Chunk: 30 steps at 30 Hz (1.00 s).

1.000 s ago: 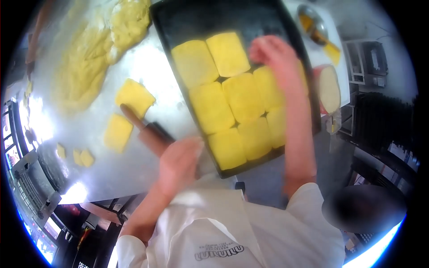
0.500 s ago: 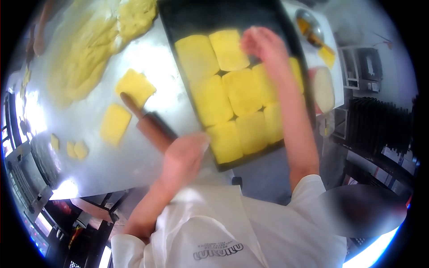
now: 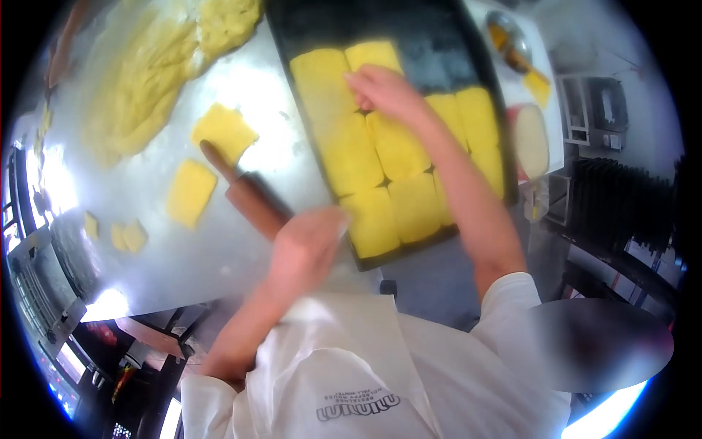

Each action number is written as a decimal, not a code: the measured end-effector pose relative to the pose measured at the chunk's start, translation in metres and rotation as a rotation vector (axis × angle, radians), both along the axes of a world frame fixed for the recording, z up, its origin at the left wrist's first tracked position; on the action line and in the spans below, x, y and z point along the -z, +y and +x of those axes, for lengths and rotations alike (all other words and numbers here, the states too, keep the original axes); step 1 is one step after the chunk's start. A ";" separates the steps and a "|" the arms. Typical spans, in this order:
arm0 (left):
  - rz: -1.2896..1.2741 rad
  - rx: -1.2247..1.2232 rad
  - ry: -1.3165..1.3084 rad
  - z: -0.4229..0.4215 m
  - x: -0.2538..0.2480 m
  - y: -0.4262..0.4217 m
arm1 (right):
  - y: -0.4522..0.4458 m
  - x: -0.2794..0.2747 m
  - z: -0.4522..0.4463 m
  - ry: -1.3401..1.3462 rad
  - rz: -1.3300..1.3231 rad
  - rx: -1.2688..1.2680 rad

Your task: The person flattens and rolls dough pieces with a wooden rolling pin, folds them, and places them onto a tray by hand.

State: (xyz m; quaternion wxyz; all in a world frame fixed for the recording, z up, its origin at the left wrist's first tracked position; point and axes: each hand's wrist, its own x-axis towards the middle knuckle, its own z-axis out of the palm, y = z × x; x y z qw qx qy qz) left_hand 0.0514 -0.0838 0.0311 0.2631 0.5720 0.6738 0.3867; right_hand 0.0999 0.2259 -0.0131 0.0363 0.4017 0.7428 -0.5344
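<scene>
My right hand [image 3: 382, 89] is over the dough squares on the black baking tray [image 3: 417, 25], its fingers bunched together at the near part of a yellow dough square [image 3: 374, 55]. Whether anything is pinched in them is hidden. On the steel table my left hand [image 3: 308, 245] is curled closed at the near end of a wooden rolling pin [image 3: 252, 205]. That end of the pin is covered by the hand, and a small pale edge shows by its blurred fingertips; I cannot tell what it grips. The pin's far handle overlaps a loose dough square [image 3: 227, 132].
A large dough sheet [image 3: 139, 95] spreads over the table's far left. Another dough square [image 3: 191, 194] and small dough scraps [image 3: 130, 236] lie nearer. Right of the tray stand a metal bowl [image 3: 507, 36] with a brush-like tool [image 3: 526, 64] and a round pale-topped container [image 3: 529, 143].
My right hand has moved left and slightly nearer, from the tray's bare part to the top row of dough squares. My left hand stays by the rolling pin. The view has shifted slightly.
</scene>
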 end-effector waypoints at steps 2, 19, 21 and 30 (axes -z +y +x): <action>0.003 -0.019 -0.004 -0.003 -0.002 -0.003 | 0.003 0.000 -0.003 0.052 -0.094 0.031; -0.003 -0.053 -0.056 -0.002 0.007 -0.001 | 0.030 0.020 0.023 -0.064 0.412 -0.280; -0.016 -0.056 -0.059 -0.001 0.009 -0.002 | 0.033 0.020 0.020 -0.086 0.403 -0.282; -0.015 -0.034 -0.013 0.002 0.015 -0.004 | 0.028 0.020 0.025 -0.075 0.443 -0.255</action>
